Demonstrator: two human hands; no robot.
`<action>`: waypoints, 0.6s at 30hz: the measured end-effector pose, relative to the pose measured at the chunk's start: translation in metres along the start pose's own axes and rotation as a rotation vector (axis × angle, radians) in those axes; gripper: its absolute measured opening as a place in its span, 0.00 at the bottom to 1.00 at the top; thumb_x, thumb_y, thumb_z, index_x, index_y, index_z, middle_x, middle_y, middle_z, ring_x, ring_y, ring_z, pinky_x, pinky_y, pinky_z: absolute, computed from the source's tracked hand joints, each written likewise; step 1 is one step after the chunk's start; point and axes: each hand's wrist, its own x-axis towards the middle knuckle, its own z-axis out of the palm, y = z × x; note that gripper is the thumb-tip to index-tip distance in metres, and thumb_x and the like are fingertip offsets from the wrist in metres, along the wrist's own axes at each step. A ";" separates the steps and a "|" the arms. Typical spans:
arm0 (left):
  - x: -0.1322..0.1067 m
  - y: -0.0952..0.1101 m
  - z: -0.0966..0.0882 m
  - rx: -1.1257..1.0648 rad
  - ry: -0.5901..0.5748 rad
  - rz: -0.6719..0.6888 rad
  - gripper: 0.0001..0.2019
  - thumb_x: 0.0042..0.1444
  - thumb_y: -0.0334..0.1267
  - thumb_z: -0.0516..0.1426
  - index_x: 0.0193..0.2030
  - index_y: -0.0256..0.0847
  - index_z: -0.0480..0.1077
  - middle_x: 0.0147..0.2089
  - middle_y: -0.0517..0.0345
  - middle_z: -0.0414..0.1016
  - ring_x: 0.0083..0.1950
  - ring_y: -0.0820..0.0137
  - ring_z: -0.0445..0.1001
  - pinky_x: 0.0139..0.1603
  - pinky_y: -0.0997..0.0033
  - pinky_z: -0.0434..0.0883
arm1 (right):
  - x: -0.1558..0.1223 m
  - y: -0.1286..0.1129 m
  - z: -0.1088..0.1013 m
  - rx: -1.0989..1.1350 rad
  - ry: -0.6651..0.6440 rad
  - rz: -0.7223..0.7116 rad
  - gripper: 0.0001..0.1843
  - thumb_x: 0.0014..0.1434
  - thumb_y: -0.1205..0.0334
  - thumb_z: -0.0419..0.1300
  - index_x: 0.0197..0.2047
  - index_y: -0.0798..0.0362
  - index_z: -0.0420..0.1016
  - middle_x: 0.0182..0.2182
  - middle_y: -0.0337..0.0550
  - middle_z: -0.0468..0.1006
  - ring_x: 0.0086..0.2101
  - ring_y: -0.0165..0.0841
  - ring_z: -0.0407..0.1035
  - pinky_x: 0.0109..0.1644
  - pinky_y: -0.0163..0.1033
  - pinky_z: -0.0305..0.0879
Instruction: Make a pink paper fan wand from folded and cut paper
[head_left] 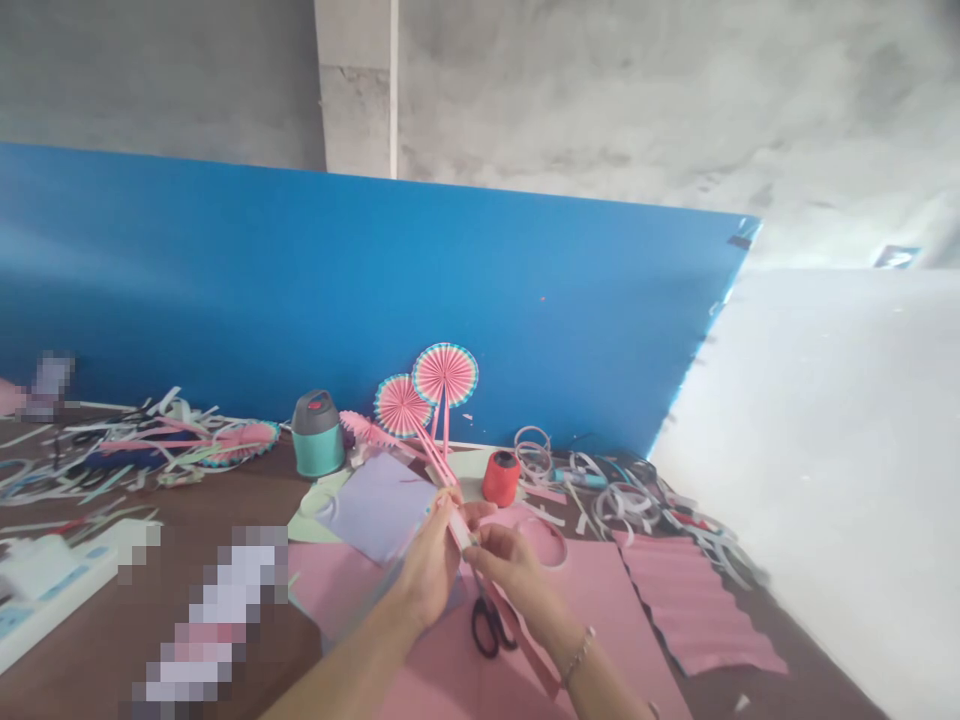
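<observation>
Between my two hands is a narrow folded strip of pink paper (459, 530) with a pale face. My left hand (429, 565) is closed around its left side, the thumb lying across it. Fingertips of my right hand (514, 570) pinch its lower right edge. Below them, black-handled scissors (486, 632) lie on large pink paper sheets (592, 610), partly hidden by the right hand. A long pink strip (536, 660) runs under the right wrist. Just beyond the hands, two round pleated pink fans, a nearer fan (403, 406) and a farther fan (445, 374), lean against the blue panel.
Behind the table stands a blue panel (315, 290). A teal-and-grey container (318, 435) and a red cylinder (501, 478) are near it. Paper strips (630, 508) pile up right, others (150, 445) left. A pleated pink sheet (701, 600) lies right; a white power strip (67, 580) lies left.
</observation>
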 end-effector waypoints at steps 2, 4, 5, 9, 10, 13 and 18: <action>0.002 -0.002 0.000 -0.041 0.027 -0.060 0.20 0.51 0.56 0.59 0.41 0.46 0.61 0.39 0.54 0.78 0.38 0.63 0.77 0.40 0.65 0.68 | 0.001 0.002 -0.001 -0.033 0.010 0.002 0.13 0.45 0.54 0.66 0.24 0.53 0.70 0.22 0.36 0.70 0.26 0.30 0.63 0.31 0.34 0.58; 0.004 -0.002 -0.001 -0.062 0.050 -0.109 0.18 0.54 0.54 0.57 0.43 0.45 0.61 0.40 0.53 0.79 0.40 0.62 0.77 0.42 0.63 0.68 | 0.002 0.004 -0.001 -0.074 0.029 -0.001 0.12 0.45 0.56 0.65 0.23 0.53 0.70 0.21 0.35 0.69 0.25 0.29 0.62 0.29 0.33 0.57; 0.005 -0.002 -0.002 -0.062 0.053 -0.123 0.17 0.55 0.53 0.57 0.44 0.45 0.62 0.41 0.53 0.79 0.41 0.61 0.77 0.43 0.63 0.68 | 0.002 0.005 -0.001 -0.091 0.038 0.001 0.11 0.45 0.56 0.65 0.23 0.54 0.70 0.21 0.35 0.69 0.24 0.29 0.61 0.29 0.33 0.56; 0.008 -0.001 -0.007 -0.003 0.012 -0.124 0.23 0.54 0.55 0.57 0.51 0.43 0.66 0.46 0.49 0.78 0.49 0.59 0.75 0.50 0.61 0.67 | 0.004 0.009 -0.003 -0.087 0.076 -0.007 0.13 0.46 0.54 0.65 0.23 0.54 0.72 0.20 0.35 0.69 0.23 0.28 0.60 0.28 0.33 0.55; 0.009 -0.002 -0.009 0.029 -0.006 -0.112 0.25 0.52 0.56 0.59 0.51 0.42 0.68 0.46 0.48 0.78 0.51 0.59 0.74 0.52 0.61 0.66 | 0.006 0.010 -0.003 -0.071 0.083 -0.024 0.13 0.47 0.53 0.66 0.23 0.54 0.72 0.20 0.36 0.69 0.23 0.28 0.61 0.29 0.34 0.56; 0.011 -0.006 -0.014 0.154 -0.068 -0.055 0.24 0.46 0.53 0.64 0.46 0.38 0.74 0.46 0.47 0.78 0.51 0.57 0.73 0.53 0.62 0.65 | 0.010 0.015 -0.006 -0.008 0.068 -0.105 0.16 0.48 0.49 0.66 0.24 0.54 0.73 0.21 0.37 0.71 0.25 0.30 0.64 0.30 0.35 0.59; 0.015 -0.009 -0.018 0.303 -0.051 -0.006 0.19 0.45 0.50 0.65 0.38 0.36 0.77 0.38 0.50 0.79 0.45 0.61 0.74 0.49 0.63 0.66 | 0.017 0.025 -0.015 -0.080 0.132 -0.128 0.20 0.48 0.45 0.67 0.29 0.56 0.77 0.26 0.42 0.77 0.28 0.32 0.67 0.34 0.36 0.62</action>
